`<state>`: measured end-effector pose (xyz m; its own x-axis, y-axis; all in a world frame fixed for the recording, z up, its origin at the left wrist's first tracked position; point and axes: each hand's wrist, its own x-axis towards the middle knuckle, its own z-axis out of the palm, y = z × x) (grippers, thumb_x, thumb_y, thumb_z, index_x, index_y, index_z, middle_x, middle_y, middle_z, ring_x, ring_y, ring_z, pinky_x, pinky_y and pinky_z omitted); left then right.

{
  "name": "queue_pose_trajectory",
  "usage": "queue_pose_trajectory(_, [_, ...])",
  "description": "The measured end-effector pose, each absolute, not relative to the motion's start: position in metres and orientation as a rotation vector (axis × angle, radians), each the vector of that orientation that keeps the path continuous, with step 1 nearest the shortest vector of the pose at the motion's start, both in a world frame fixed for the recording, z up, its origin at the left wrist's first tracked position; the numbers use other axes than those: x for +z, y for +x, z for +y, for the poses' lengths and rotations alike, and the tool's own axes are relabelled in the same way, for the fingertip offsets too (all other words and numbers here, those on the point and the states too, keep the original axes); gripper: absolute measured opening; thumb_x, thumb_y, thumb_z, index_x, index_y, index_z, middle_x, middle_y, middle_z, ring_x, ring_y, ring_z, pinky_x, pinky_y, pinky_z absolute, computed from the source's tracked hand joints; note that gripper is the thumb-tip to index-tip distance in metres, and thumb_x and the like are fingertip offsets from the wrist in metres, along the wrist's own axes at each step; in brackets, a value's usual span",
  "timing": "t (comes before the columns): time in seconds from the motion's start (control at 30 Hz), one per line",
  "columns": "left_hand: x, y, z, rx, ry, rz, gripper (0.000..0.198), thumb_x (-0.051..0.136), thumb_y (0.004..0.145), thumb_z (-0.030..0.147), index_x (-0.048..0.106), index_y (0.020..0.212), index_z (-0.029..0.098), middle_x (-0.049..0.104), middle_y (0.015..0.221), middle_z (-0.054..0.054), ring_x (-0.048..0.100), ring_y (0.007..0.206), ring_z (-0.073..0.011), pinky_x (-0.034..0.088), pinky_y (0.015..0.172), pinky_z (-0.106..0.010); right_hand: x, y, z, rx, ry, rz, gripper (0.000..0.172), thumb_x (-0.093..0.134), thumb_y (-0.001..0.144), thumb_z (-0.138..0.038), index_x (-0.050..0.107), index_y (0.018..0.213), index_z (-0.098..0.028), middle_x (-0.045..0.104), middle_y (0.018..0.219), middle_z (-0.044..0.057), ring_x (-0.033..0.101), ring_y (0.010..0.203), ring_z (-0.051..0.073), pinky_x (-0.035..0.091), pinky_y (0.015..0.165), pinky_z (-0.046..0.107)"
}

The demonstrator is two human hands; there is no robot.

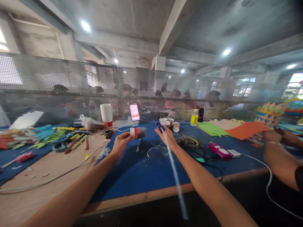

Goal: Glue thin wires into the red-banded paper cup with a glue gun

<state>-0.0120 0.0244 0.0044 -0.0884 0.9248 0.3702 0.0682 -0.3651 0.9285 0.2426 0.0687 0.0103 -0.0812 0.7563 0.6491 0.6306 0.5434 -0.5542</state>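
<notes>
My left hand [121,144] is closed around one end of a paper cup [137,133], which lies sideways in the air, has a red band and looks wrapped in grey cord. In my right hand [168,138] is what looks like a blue glue gun [159,126], its tip pointing away from me. A long translucent glue stick [174,170] trails from its back toward my body. The two hands are apart, above the blue mat [127,176]. Just beyond the right hand stand several white cups [175,127], and a coil of grey cord [189,142] lies beside it.
Stacked paper cups [106,113] stand at the back. Scissors [59,143] and paper scraps lie left. A yellow bottle [194,118] and a magenta box [220,151] with a white cable are right. Another person's hand [272,138] is near orange paper [246,130]. A perforated screen [142,80] runs behind.
</notes>
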Motion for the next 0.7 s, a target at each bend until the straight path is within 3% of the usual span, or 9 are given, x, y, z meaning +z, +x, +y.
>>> queue_pose_trajectory(0.2, [0.008, -0.01, 0.022, 1.552, 1.448, 1.116, 0.042, 0.078, 0.065, 0.05, 0.075, 0.088, 0.015, 0.075, 0.084, -0.006, 0.064, 0.075, -0.0222, 0.046, 0.071, -0.03, 0.011, 0.218, 0.042, 0.429, -0.898, -1.848, 0.035, 0.057, 0.088, -0.051, 0.068, 0.101, -0.02, 0.071, 0.092, 0.004, 0.067, 0.084, 0.019, 0.052, 0.077, 0.029])
queue_pose_trajectory(0.43, [0.006, -0.013, 0.025, 1.584, 1.567, 1.079, 0.035, 0.075, 0.071, 0.046, 0.076, 0.089, 0.016, 0.076, 0.09, -0.006, 0.065, 0.09, -0.0246, 0.044, 0.087, -0.032, 0.014, 0.212, 0.031, 0.318, -0.875, -1.955, 0.035, 0.06, 0.086, -0.054, 0.063, 0.085, -0.019, 0.062, 0.079, 0.0, 0.058, 0.074, 0.016, 0.045, 0.069, 0.026])
queue_pose_trajectory(0.7, [0.007, -0.011, 0.025, 1.598, 1.556, 1.118, 0.038, 0.076, 0.068, 0.048, 0.076, 0.087, 0.015, 0.076, 0.088, -0.006, 0.065, 0.089, -0.0252, 0.045, 0.087, -0.033, 0.015, 0.211, 0.031, 0.251, -0.916, -1.958, 0.034, 0.062, 0.086, -0.052, 0.055, 0.077, -0.02, 0.052, 0.073, -0.002, 0.051, 0.068, 0.013, 0.04, 0.064, 0.024])
